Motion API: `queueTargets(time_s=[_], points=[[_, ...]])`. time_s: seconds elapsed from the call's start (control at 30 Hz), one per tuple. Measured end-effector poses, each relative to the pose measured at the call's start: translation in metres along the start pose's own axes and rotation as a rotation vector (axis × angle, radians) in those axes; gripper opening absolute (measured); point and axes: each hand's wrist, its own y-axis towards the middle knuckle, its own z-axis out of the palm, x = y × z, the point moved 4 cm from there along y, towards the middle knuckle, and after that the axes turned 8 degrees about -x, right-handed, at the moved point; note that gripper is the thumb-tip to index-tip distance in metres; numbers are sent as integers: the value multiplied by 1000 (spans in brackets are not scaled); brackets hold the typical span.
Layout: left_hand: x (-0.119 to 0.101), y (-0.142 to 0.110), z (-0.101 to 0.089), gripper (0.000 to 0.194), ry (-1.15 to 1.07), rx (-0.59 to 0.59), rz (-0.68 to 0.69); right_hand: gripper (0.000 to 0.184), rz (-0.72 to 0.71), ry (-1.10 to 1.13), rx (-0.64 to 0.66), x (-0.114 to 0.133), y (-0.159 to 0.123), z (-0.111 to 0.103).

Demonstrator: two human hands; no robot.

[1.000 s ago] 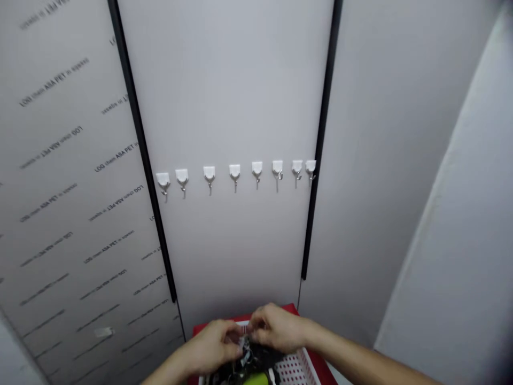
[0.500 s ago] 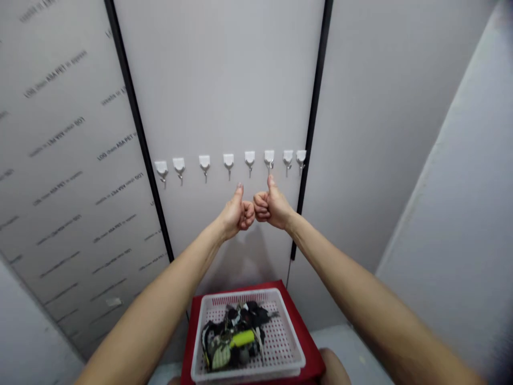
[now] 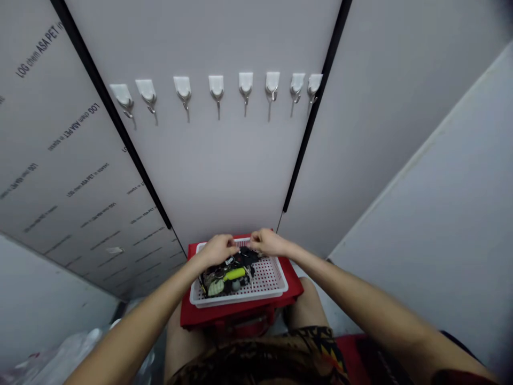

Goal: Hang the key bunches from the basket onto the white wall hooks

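A white perforated plastic basket (image 3: 268,291) holds a jumbled pile of small items, apparently keys and keychains (image 3: 240,262). Among them lie a bright yellow-green tag (image 3: 234,274) and a pale green round piece (image 3: 216,288). My left hand (image 3: 219,248) is over the back left of the pile, its fingers curled downward and closed at the dark items. Beside the basket's far rim, my right hand (image 3: 264,242) has its fingers bent together in a pinch. Whatever either hand may hold is too small or hidden to make out.
Several white adhesive hooks (image 3: 216,85) run in a row across the grey wall panel (image 3: 224,171) in front. Black strips (image 3: 306,133) border that panel. Under the basket is a red surface (image 3: 294,278). Clear plastic bags (image 3: 68,358) lie at lower left.
Both hands have dropped from thumbs-up fists before the wall to the basket, with fingers now bent over its back part. The view has tilted down, so the hooks appear higher.
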Motion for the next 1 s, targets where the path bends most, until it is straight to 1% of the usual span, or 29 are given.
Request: queueTargets(time_s=[0.03,0.07,0.13,0.23,0.33,0.4,0.47,0.5,0.57,0.63,0.73,0.8,0.9,1.0], points=[[13,-5,4,19,105,-43,17,18,-39,-108,-13,-7,-3,9],[23,-9,8,16,180,-71,32,13,-79,-189,-30,-12,-5,16],[33,-14,13,16,233,-69,58,19,-148,-276,-55,-12,-5,27],[33,-16,16,16,235,-30,105,25,-210,-352,-41,-5,-2,40],[29,-16,15,16,223,-6,117,23,-178,-411,-1,-7,0,46],[28,-16,8,16,171,-39,120,21,-127,-430,55,-13,-1,48],[29,-15,-3,15,86,-120,95,19,-103,-409,72,-17,-3,46],[30,-14,-10,15,34,-171,63,20,-110,-373,46,-15,-3,43],[30,-13,-21,17,-97,-256,-23,21,-140,-249,-65,-5,-2,35],[26,-11,-28,19,-250,-295,-85,23,-181,-90,-196,11,0,25],[12,-7,-30,18,-467,-318,-122,22,-246,93,-311,35,3,16],[5,-6,-28,17,-601,-345,-158,20,-251,129,-370,43,5,13],[-2,-4,-23,18,-762,-368,-208,15,-235,112,-471,44,7,9],[-7,-1,-22,15,-755,-361,-178,9,-303,108,-541,43,5,-2]])
